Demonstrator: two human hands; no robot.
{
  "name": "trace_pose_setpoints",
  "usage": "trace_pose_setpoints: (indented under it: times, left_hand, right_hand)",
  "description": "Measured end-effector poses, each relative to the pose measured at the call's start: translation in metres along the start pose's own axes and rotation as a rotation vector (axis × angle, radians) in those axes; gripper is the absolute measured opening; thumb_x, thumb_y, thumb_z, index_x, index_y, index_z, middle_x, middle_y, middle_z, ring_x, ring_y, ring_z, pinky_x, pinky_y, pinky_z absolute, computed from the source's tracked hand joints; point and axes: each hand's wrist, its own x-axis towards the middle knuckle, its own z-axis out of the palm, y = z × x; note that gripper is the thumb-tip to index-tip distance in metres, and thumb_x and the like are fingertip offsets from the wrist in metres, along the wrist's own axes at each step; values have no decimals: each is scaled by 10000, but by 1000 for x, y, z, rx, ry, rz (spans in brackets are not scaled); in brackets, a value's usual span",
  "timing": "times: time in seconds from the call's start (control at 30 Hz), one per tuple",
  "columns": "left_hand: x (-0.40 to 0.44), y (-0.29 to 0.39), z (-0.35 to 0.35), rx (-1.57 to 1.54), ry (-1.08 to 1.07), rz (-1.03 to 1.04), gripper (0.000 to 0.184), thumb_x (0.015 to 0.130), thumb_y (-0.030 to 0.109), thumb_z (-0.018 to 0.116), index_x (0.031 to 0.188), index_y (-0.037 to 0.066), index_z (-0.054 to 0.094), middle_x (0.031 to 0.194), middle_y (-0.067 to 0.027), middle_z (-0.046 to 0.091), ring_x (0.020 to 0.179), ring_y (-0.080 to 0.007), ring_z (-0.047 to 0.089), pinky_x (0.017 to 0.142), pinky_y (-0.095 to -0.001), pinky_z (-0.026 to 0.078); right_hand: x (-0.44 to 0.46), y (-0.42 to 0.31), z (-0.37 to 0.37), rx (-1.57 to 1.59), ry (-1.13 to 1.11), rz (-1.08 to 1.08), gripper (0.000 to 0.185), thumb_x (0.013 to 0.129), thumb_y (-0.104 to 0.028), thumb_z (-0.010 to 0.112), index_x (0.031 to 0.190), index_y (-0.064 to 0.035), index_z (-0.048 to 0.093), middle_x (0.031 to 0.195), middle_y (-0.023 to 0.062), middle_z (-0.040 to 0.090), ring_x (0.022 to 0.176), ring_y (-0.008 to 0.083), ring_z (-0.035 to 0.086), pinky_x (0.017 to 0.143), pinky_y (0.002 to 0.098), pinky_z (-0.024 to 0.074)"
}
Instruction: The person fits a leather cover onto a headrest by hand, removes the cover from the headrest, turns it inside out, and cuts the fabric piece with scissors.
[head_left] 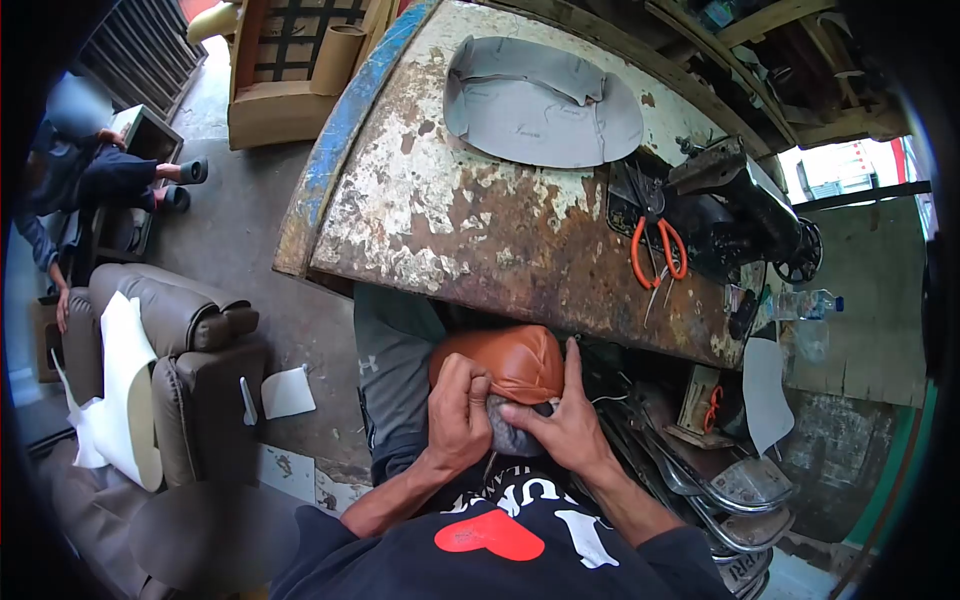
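An orange-brown leather-like piece (500, 358), rounded and stuffed-looking, lies in the lap against the table's front edge. Grey material shows at its near side. My left hand (460, 415) grips the near left edge of the piece with curled fingers. On the right side, my right hand (565, 425) holds it too, thumb pressed on the grey material and index finger stretched along the side. The fingers' undersides are hidden.
On the worn table (420, 200) lie a grey fabric piece (540, 110) and orange-handled scissors (650, 245), beside a black sewing machine (740, 190). A brown armchair (200, 370) and a seated person (80, 170) are at left. Stacked metal chairs (745, 490) stand at lower right.
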Motion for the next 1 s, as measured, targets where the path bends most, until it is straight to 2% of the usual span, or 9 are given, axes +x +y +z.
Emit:
trace_pose_setpoints:
  times: [0.17,0.27,0.4,0.47,0.57,0.7,0.83,0.93,1.0]
  left_hand:
    - [-6,-10,16,-17,-24,128,42,922,-19,570,889,-7,547,834,-200,468,760,-404,477,712,-480,381]
    - [-9,-18,6,28,-98,257,74,943,-37,547,875,-11,539,824,-178,508,715,-357,493,668,-443,397]
    - [-9,-31,-1,85,-205,369,55,918,-53,568,902,-12,535,832,-170,487,753,-356,482,701,-456,391]
    - [-8,-40,-12,106,-294,422,224,904,99,700,927,-3,502,884,-198,436,778,-389,453,705,-490,376]
    - [5,-20,-33,95,-617,476,557,790,281,885,1078,-16,512,976,-211,454,846,-384,475,755,-476,394]
    - [2,-3,-33,143,-746,536,584,775,273,896,1099,-12,502,980,-197,450,867,-385,480,777,-480,391]
    - [13,0,-42,118,-847,365,507,796,229,852,1048,10,470,1012,-185,448,892,-399,486,776,-493,386]
    - [16,-3,-38,144,-780,390,459,775,170,843,1004,20,474,1003,-188,471,911,-392,504,785,-492,393]
    - [24,-4,-36,189,-750,412,432,750,132,825,978,23,476,979,-182,485,899,-387,515,778,-486,403]
  right_hand:
    - [15,17,13,65,160,98,1141,776,-194,893,1579,132,151,1385,368,571,1240,411,654,1028,434,531]
    - [29,57,30,-178,370,-146,1061,767,-172,877,1559,136,241,1407,347,509,1304,435,563,1088,450,473]
    - [23,38,27,-138,320,-11,1015,784,-190,866,1558,110,282,1396,312,484,1299,440,523,1107,468,443]
    - [20,38,23,-123,258,-189,958,813,-186,841,1562,77,305,1384,292,478,1251,432,539,1083,492,453]
    - [14,54,0,3,-35,-309,1053,894,-196,795,1642,7,83,1562,284,362,1449,403,427,1195,464,377]
    - [4,53,-30,256,-436,-94,1339,859,-254,858,1624,-28,-217,1674,278,232,1541,336,325,1246,432,309]
    - [1,28,-49,-5,-520,-217,1581,694,-336,996,1611,-13,-251,1670,286,238,1554,323,295,1265,398,247]
    - [7,36,-31,173,-429,-229,1560,711,-290,993,1618,-29,-249,1696,246,192,1564,303,259,1276,404,207]
    - [2,45,-19,46,-296,-248,1455,734,-378,965,1628,69,-93,1674,326,180,1572,406,229,1280,441,231]
